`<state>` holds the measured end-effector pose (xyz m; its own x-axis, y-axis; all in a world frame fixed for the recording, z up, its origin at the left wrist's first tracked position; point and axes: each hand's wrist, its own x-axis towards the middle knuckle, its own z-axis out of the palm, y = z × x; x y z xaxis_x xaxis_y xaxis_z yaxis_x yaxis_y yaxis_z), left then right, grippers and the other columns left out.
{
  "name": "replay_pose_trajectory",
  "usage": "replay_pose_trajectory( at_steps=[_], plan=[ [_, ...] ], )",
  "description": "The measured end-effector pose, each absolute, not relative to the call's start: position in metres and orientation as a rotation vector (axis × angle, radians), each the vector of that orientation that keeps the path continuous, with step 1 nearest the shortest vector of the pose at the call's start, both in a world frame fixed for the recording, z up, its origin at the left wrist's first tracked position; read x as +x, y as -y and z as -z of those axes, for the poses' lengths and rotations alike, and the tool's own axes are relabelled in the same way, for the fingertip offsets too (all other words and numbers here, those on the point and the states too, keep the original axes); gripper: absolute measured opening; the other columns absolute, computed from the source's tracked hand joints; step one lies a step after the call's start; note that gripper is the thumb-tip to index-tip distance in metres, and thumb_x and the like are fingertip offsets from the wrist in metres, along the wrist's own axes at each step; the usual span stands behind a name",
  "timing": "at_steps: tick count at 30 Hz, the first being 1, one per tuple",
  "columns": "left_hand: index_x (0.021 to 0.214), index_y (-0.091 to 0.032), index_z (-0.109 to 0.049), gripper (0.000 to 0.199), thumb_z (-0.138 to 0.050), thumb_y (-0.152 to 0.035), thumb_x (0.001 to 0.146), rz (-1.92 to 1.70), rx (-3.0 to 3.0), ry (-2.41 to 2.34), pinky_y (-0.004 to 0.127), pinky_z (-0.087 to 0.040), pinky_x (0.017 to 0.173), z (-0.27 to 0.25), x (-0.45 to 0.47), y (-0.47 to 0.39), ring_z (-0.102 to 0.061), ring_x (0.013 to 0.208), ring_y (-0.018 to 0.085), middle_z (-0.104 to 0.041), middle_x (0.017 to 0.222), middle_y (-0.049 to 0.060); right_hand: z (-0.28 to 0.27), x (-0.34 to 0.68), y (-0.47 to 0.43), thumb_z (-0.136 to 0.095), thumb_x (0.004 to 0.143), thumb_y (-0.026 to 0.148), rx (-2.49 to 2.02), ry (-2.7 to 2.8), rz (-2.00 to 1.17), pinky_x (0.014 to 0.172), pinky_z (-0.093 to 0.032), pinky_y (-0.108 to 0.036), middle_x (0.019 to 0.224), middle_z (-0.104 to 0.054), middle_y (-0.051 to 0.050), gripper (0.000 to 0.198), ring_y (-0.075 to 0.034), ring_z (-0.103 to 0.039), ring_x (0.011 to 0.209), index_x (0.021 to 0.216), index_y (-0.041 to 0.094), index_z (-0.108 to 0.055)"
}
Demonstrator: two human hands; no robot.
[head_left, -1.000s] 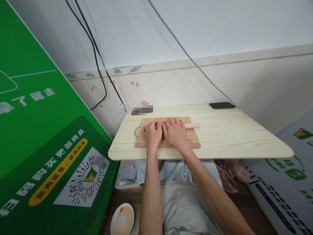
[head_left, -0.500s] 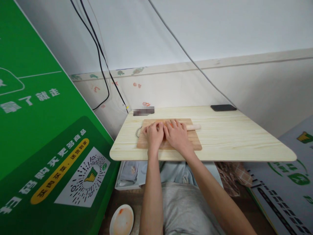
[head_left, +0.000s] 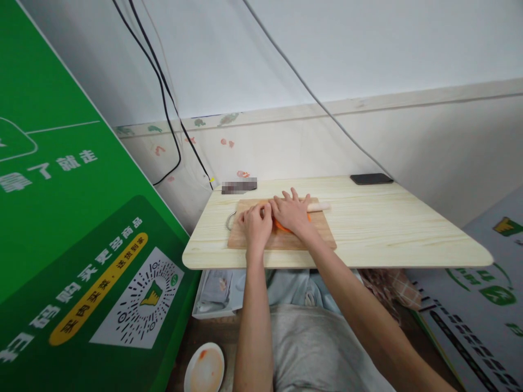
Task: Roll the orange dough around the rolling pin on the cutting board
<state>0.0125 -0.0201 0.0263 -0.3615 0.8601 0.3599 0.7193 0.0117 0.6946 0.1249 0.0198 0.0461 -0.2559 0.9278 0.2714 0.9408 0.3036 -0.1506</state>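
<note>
A wooden cutting board (head_left: 318,234) lies on the table, with a flat orange piece that looks like dough (head_left: 281,226) on it, mostly covered by my hands. The pale end of a rolling pin (head_left: 319,207) sticks out to the right from under my right hand (head_left: 289,212). That hand presses flat over pin and orange piece, fingers stretched and spread forward. My left hand (head_left: 257,219) is beside it on the board's left part, fingers curled down; what they grip is hidden. A metal ring handle (head_left: 230,220) shows at the board's left edge.
The light wood table (head_left: 388,228) carries a black phone (head_left: 371,179) at the back right and a dark blurred object (head_left: 239,186) at the back left. A stained white plate (head_left: 205,368) is below. A green panel (head_left: 73,218) stands left; cables hang along the wall.
My right hand has slid slightly forward and left, its fingers now spread wider. More of the orange piece shows beneath it. My left hand stays nearly in place.
</note>
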Motion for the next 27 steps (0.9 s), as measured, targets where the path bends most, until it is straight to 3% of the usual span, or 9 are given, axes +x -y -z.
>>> replay_pose_trajectory(
  at_steps=[2, 5, 10, 16, 21, 27],
  plan=[
    [0.101, -0.024, -0.081, 0.034, -0.051, -0.039, 0.107, -1.268, 1.666, -2.1, 0.045, -0.038, 0.113, -0.026, 0.012, 0.02, -0.07, 0.113, 0.029, -0.083, 0.109, 0.01, -0.043, 0.125, -0.01, -0.025, 0.115, 0.045, -1.696, 2.238, 0.084, 0.118, -0.018, -0.083, 0.168, -0.05, -0.015, 0.056, -0.044, -0.029, 0.16, 0.145, 0.025, -0.068],
    [0.1, -0.023, -0.08, 0.034, -0.051, -0.038, 0.107, -1.265, 1.66, -2.088, 0.046, -0.038, 0.113, -0.026, 0.012, 0.02, -0.07, 0.112, 0.029, -0.083, 0.106, 0.01, -0.034, 0.126, 0.015, -0.023, 0.115, 0.046, -1.695, 2.191, 0.144, 0.12, -0.016, -0.081, 0.162, -0.057, -0.016, 0.058, -0.046, -0.036, 0.156, 0.147, 0.024, -0.066],
    [0.1, -0.023, -0.08, 0.034, -0.051, -0.039, 0.107, -1.279, 1.643, -2.107, 0.047, -0.037, 0.114, -0.026, 0.012, 0.02, -0.07, 0.115, 0.03, -0.083, 0.11, 0.01, -0.025, 0.128, 0.035, -0.027, 0.115, 0.046, -1.705, 2.157, 0.175, 0.121, -0.014, -0.079, 0.163, -0.056, -0.015, 0.056, -0.046, -0.032, 0.158, 0.157, 0.028, -0.058],
    [0.1, -0.024, -0.081, 0.036, -0.05, -0.04, 0.108, -1.261, 1.656, -2.097, 0.048, -0.036, 0.114, -0.027, 0.012, 0.02, -0.07, 0.113, 0.03, -0.083, 0.105, 0.01, -0.045, 0.125, 0.0, -0.024, 0.115, 0.05, -1.733, 2.246, 0.064, 0.116, -0.025, -0.077, 0.143, -0.07, -0.017, 0.06, -0.044, -0.051, 0.141, 0.133, 0.025, -0.075],
    [0.1, -0.025, -0.081, 0.035, -0.051, -0.04, 0.108, -1.285, 1.649, -2.098, 0.047, -0.036, 0.114, -0.026, 0.012, 0.019, -0.069, 0.115, 0.029, -0.083, 0.11, 0.01, -0.049, 0.124, -0.009, -0.024, 0.114, 0.051, -1.762, 2.259, 0.047, 0.114, -0.022, -0.084, 0.166, -0.051, -0.016, 0.06, -0.049, -0.034, 0.155, 0.14, 0.026, -0.072],
    [0.1, -0.024, -0.079, 0.034, -0.051, -0.04, 0.108, -1.275, 1.644, -2.094, 0.049, -0.036, 0.115, -0.024, 0.012, 0.019, -0.07, 0.115, 0.03, -0.083, 0.109, 0.01, -0.028, 0.126, 0.032, -0.025, 0.115, 0.05, -1.746, 2.156, 0.153, 0.118, -0.012, -0.084, 0.169, -0.049, -0.016, 0.056, -0.048, -0.031, 0.158, 0.157, 0.034, -0.059]
  ],
)
